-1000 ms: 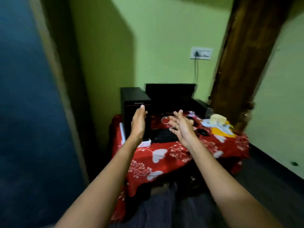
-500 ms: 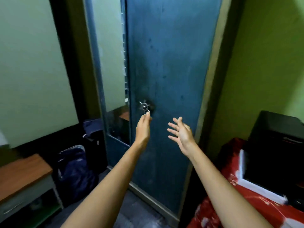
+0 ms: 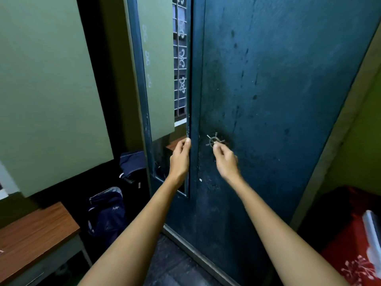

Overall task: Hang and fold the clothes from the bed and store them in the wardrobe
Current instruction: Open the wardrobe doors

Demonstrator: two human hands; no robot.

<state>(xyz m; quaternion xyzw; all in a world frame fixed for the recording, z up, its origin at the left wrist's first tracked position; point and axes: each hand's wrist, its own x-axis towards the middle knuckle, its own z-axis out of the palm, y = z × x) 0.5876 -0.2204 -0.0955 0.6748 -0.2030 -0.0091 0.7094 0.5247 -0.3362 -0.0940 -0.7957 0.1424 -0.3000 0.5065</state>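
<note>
A wooden table (image 3: 31, 234) and dark backpack (image 3: 107, 211) stand at the left. The left hand (image 3: 179, 159) grips the inner edge of the wardrobe (image 3: 288, 193)'s mirrored door (image 3: 143, 112). Just to its right, the right hand (image 3: 225, 162) pinches the spoked metal handle (image 3: 214, 139) on the scuffed dark-teal door (image 3: 278, 89). A red cloth (image 3: 350, 234) crowds the right corner.

The left hand (image 3: 179, 159), near the handle (image 3: 214, 140) before, now grips the edge of the mirror door (image 3: 142, 89); the right hand (image 3: 225, 162), open before, now pinches the handle.
</note>
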